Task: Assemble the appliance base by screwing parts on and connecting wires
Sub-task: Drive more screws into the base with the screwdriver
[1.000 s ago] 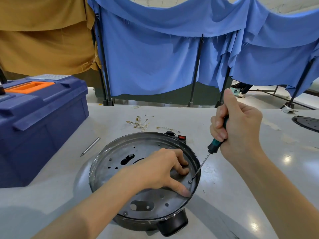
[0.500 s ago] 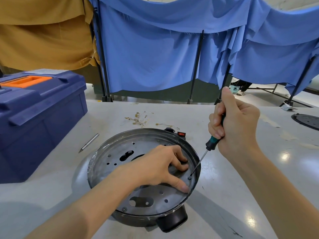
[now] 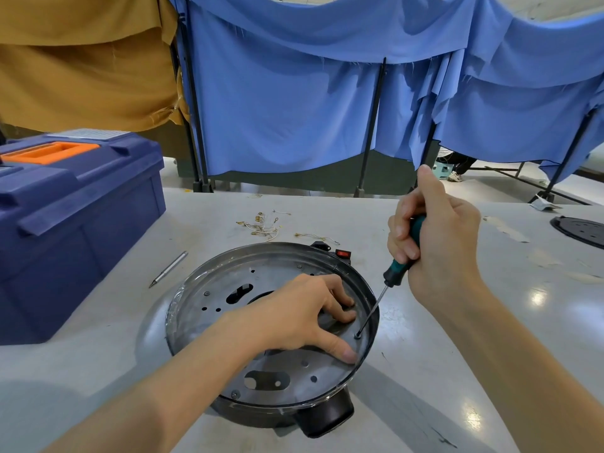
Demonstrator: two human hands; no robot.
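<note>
An upturned round appliance base [image 3: 209,289] of dark metal lies on the white table, with a perforated grey plate [image 3: 287,384] set inside its rim. My left hand [image 3: 300,315] presses on the plate, thumb stretched toward the rim, fingertips bent onto the metal. My right hand [image 3: 434,237] grips a green-handled screwdriver [image 3: 397,273]. Its thin shaft slants down-left and its tip sits on a screw [image 3: 358,335] near the plate's right edge, between my left thumb and fingers. A red switch [image 3: 343,254] shows on the base's far side.
A blue toolbox [image 3: 72,217] with an orange handle stands at the left. A metal pen-like tool [image 3: 168,269] lies beside the base. Loose wires with small terminals [image 3: 264,225] lie behind it. A black round part [image 3: 581,231] sits at the far right. Blue curtains hang beyond the table.
The view has shifted slightly. Both hands keep their places, the screwdriver tip staying on the same screw; my right hand has crept a little along the handle.
</note>
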